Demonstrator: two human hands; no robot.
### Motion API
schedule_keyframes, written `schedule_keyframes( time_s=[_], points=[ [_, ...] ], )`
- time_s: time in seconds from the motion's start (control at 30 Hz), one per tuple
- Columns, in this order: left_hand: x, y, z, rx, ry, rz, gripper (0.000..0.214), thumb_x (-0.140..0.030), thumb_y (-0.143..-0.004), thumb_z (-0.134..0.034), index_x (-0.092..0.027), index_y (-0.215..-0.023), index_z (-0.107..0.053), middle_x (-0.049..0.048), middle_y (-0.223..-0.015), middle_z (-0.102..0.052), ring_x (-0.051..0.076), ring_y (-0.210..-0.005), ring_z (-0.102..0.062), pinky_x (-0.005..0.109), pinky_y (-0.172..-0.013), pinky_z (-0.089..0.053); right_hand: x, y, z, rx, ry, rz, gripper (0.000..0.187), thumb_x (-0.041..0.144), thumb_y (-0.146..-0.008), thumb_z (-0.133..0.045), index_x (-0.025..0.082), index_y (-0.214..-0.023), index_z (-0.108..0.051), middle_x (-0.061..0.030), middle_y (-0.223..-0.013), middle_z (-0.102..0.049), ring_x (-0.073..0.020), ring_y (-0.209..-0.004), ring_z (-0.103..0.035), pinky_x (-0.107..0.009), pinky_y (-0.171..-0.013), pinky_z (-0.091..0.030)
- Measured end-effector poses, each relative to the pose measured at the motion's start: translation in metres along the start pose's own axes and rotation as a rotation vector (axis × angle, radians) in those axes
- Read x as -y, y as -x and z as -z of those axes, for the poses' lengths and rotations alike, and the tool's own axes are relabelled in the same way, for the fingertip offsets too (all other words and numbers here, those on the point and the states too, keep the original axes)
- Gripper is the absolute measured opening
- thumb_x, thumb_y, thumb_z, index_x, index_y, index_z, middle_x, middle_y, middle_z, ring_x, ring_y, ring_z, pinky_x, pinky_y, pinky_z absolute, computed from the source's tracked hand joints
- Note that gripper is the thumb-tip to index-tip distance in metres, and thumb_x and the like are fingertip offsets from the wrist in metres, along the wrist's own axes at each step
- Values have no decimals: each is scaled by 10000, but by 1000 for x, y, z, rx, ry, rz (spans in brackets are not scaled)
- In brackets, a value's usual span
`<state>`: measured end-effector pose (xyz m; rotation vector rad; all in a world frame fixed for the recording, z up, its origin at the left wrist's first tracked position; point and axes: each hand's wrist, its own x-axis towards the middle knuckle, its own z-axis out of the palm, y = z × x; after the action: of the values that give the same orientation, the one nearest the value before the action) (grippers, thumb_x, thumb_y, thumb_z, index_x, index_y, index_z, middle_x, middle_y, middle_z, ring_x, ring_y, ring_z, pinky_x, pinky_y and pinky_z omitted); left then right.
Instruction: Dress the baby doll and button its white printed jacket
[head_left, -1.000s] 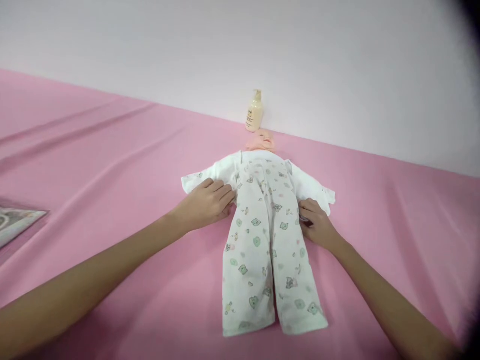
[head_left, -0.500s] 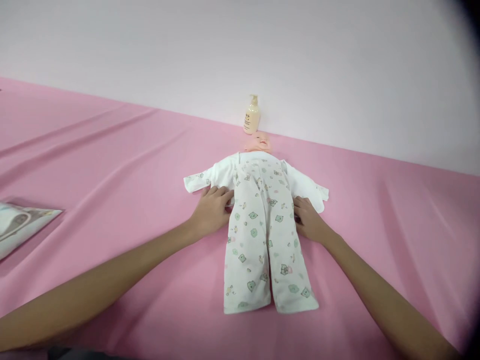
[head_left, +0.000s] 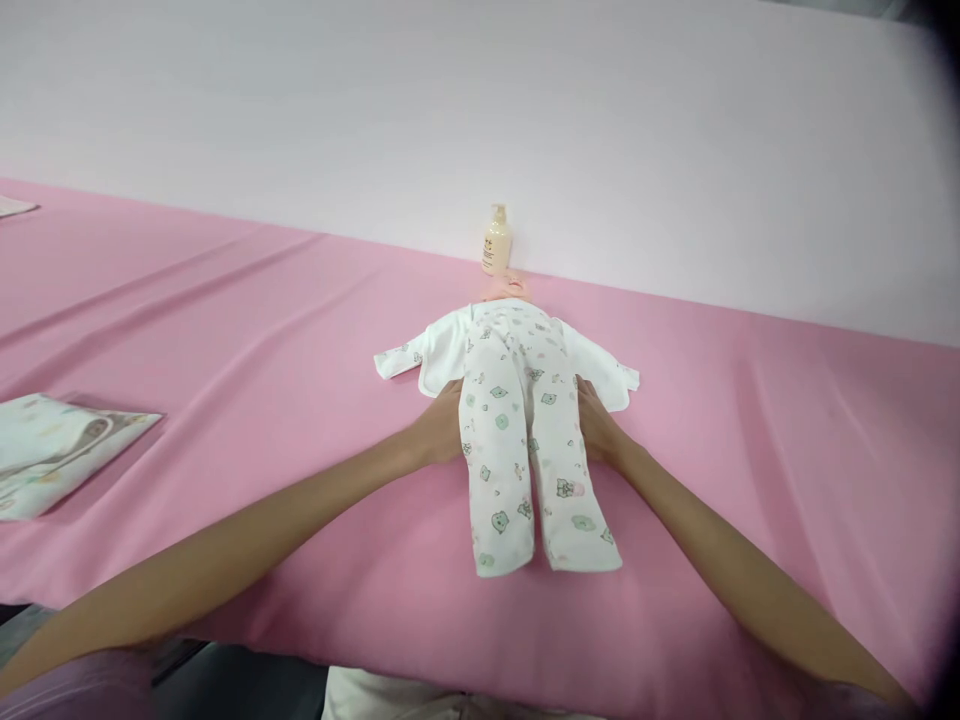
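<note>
A baby doll (head_left: 513, 287) lies on its back on the pink-covered table, head toward the wall. It wears a white top (head_left: 448, 343) with its sleeves spread out and printed baby trousers (head_left: 499, 440) whose legs point toward me. My left hand (head_left: 444, 420) reaches in at the left side of the trousers, its fingers hidden under the cloth. On the opposite side, my right hand (head_left: 596, 420) is likewise tucked beneath the trousers' edge, with most fingers out of sight. What the fingers grip, if anything, does not show.
A cream pump bottle (head_left: 496, 242) stands behind the doll's head, close to the white wall (head_left: 300, 110). Folded printed cloth (head_left: 67, 450) lies at the left. Another pale item (head_left: 15, 206) sits at the far left. The pink cover (head_left: 300, 590) has creases and a near edge.
Both hands have slid further under the trousers from the sides, hiding the fingers. The trousers look narrower at the hips. My view has shifted back, showing the table's near edge.
</note>
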<state>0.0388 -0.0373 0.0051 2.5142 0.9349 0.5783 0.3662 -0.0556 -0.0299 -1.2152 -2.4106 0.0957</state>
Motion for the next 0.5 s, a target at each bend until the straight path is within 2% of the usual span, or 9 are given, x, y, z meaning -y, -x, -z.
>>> schedule_keyframes(
  time_s=[0.1,0.2,0.3,0.43,0.5],
  points=[
    [1,-4,-2,62,140,-5,294,-384,-1005,-732,-237,-1252,-796,113,-1398,-759,387,-1343,-647,572,-1183,-595,-2,2,-5,19,-31,34,421,408,-1117,-528,229,-1344,-833,-198,-1476,-728,-447,-1393,-568,-638,-1156,-497],
    [0,-5,-6,18,205,41,356,-431,-993,-761,-225,-1283,-766,126,-1406,-748,390,-1373,-629,588,-1197,-597,-3,2,-9,3,-49,-4,398,448,-1107,-616,227,-1339,-853,-205,-1450,-754,-471,-1420,-583,-675,-1180,-520],
    [-2,-6,-10,-28,207,67,362,-429,-966,-794,-226,-1262,-748,130,-1395,-742,382,-1359,-626,594,-1190,-599,-6,1,-13,0,-102,-37,402,493,-1072,-711,250,-1361,-850,-185,-1464,-768,-477,-1495,-577,-696,-1257,-513],
    [-1,-8,-14,3,171,55,233,-393,-979,-765,-218,-1132,-745,123,-1290,-764,362,-1290,-663,589,-1149,-619,-7,1,-18,-8,-203,-90,453,545,-1042,-728,280,-1395,-833,-156,-1550,-746,-471,-1559,-576,-708,-1328,-482],
    [1,-7,-16,-16,139,58,297,-417,-978,-788,-232,-1207,-753,133,-1343,-756,376,-1342,-651,610,-1190,-599,-4,1,-18,7,-246,-105,512,589,-1011,-759,292,-1425,-817,-154,-1516,-763,-474,-1570,-572,-715,-1340,-473]
  ],
)
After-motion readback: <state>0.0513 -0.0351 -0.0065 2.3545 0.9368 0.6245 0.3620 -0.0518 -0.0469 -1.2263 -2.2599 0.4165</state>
